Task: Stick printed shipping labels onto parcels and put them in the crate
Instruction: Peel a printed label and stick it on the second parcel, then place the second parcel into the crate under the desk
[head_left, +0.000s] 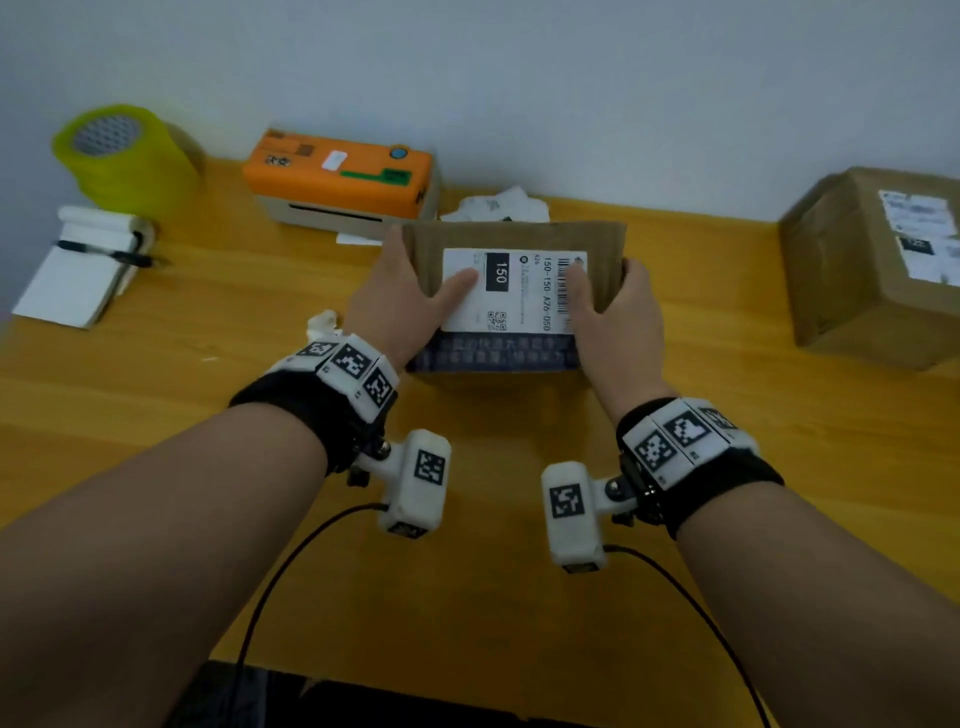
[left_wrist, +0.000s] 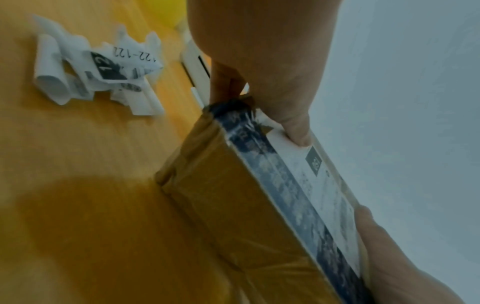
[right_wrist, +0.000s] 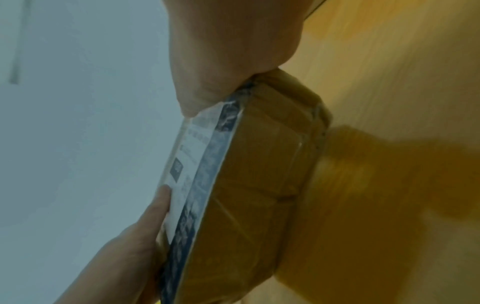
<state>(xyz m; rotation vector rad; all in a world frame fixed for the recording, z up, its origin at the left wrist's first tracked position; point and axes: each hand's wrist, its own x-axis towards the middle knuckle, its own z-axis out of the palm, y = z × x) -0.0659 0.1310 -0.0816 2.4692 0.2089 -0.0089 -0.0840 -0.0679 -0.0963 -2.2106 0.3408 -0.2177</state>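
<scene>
A flat brown parcel (head_left: 519, 236) is in the middle of the wooden table, held from both ends. A white printed shipping label (head_left: 519, 296) marked "150" lies on its top face, above a dark printed tape strip. My left hand (head_left: 410, 291) grips the left end, thumb pressed on the label's left part. My right hand (head_left: 608, 291) grips the right end, thumb on the barcode edge. The left wrist view shows the left thumb (left_wrist: 298, 133) on the label and the parcel's taped side (left_wrist: 233, 205). The right wrist view shows the parcel (right_wrist: 254, 174) casting a shadow on the table.
An orange label printer (head_left: 337, 176) stands at the back, with crumpled backing papers (head_left: 498, 205) beside it. A yellow-green tape roll (head_left: 124, 150) and a notepad with a pen (head_left: 78, 275) are at the left. A larger labelled carton (head_left: 872, 265) sits at the right.
</scene>
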